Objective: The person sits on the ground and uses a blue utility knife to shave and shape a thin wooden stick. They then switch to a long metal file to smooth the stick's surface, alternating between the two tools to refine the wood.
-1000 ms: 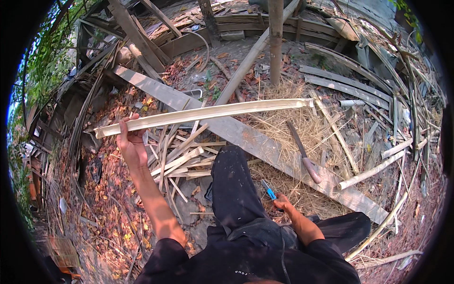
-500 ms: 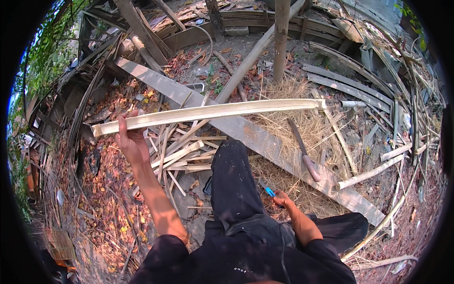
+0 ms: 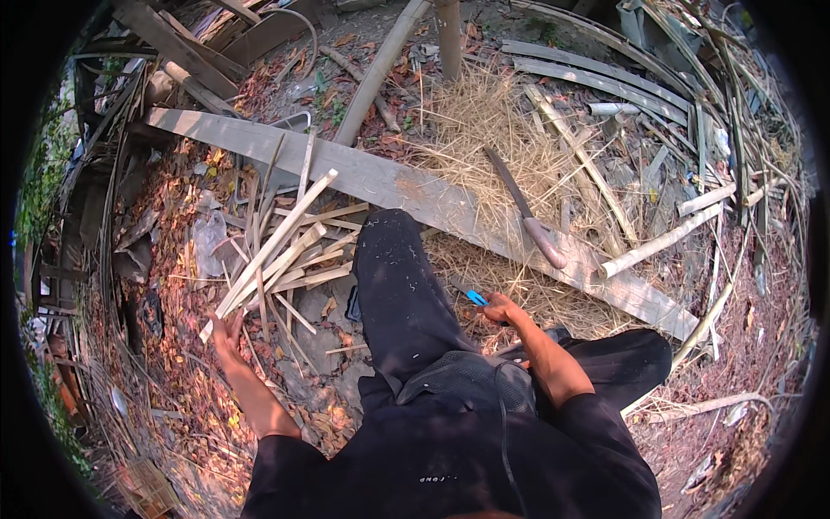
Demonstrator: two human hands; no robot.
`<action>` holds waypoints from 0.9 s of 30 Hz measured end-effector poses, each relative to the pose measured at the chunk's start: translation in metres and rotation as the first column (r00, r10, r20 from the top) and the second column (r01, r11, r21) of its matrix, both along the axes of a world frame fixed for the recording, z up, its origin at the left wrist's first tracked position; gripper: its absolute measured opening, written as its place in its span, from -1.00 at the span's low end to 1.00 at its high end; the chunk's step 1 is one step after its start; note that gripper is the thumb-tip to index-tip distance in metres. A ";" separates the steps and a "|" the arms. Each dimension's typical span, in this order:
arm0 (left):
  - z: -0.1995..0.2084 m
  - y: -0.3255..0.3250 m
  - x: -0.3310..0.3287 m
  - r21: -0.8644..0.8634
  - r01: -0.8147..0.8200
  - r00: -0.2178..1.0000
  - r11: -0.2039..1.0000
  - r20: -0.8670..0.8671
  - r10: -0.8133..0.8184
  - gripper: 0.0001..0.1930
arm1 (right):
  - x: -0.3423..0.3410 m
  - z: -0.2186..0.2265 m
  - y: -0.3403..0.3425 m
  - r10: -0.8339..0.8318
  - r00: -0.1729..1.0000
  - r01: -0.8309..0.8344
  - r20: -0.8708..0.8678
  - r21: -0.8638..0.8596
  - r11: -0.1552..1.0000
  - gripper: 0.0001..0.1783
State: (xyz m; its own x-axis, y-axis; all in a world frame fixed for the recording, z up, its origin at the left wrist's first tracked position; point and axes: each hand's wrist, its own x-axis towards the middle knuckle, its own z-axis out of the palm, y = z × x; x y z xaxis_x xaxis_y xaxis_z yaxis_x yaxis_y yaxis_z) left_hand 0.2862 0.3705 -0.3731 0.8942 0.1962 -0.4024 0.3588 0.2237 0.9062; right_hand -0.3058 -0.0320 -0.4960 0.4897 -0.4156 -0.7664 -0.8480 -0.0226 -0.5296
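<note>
A long pale split bamboo strip point(image 3: 281, 238) lies slanted on top of a heap of similar strips point(image 3: 303, 272) at my left. My left hand point(image 3: 226, 336) is by its lower end, fingers stretched out and apart, not wrapped round it; whether they still touch it is hard to tell. In front of my body, my right hand point(image 3: 499, 309) is closed round a small knife point(image 3: 475, 297) with a blue part showing and its blade pointing up and left. The fingers cover the rest of its handle.
A long grey plank point(image 3: 389, 186) runs diagonally before my knees. On it rests a machete point(image 3: 543, 242) with a wooden handle. Straw shavings point(image 3: 471, 121) are heaped beyond, and bamboo poles point(image 3: 666, 238) lie at right. A wooden post point(image 3: 449, 43) stands at the far side.
My left hand has lowered the strip from in front of me onto the heap at left, and its fingers have opened. The right hand still grips the knife. The view has tilted down.
</note>
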 end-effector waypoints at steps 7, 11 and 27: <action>-0.050 -0.103 -0.035 0.656 0.064 0.944 0.752 0.205 -0.259 -0.34 | -0.010 0.201 -0.077 0.209 0.976 -0.207 0.055 -0.033 0.978 -0.49; -0.022 -0.227 -0.075 0.322 0.368 0.684 0.873 0.542 -0.488 -0.49 | -0.069 0.262 -0.155 -0.018 0.976 0.041 0.219 -0.104 0.994 -0.66; -0.035 -0.251 -0.238 0.542 0.703 0.486 0.460 0.107 -0.868 -0.53 | -0.103 0.003 -0.311 -0.501 0.861 0.437 0.085 -0.629 0.643 -0.55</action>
